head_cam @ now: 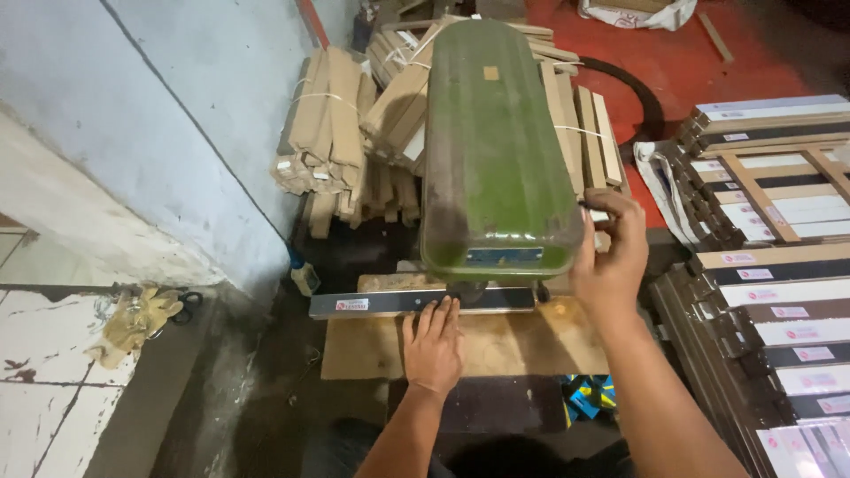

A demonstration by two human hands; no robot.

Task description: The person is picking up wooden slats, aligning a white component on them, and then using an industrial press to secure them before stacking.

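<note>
At the far left a pale wall (pixel 177 115) runs back, and below it a crumpled glove (pixel 133 320) lies on the white ledge (pixel 40 389) beside dark scissors (pixel 188 306). Farther right, tied bundles (pixel 328 133) of brown strips lean against the wall, with a small bottle (pixel 305 277) on the dark floor near them.

In the middle stands a green machine (pixel 496 150), its long housing reaching away from the camera. Under its near end a dark strip (pixel 381 304) with a white label lies across a wooden table (pixel 522 345), running left to right. The left hand (pixel 434 341) rests flat on the table, fingers together and stretched out, the fingertips (pixel 440 306) touching the strip's near edge just left of the machine head. It grips nothing.

The right hand (pixel 611 257) is raised beside the machine's right flank, fingers loosely curled around a thin dark lever (pixel 586 205); how firmly it closes I cannot tell.

Below the table, near the right forearm, blue and yellow scraps (pixel 589 396) lie on the floor. At the far right, stacks (pixel 779 292) of dark and white labelled strips fill the side, and red floor (pixel 655 62) shows beyond.
</note>
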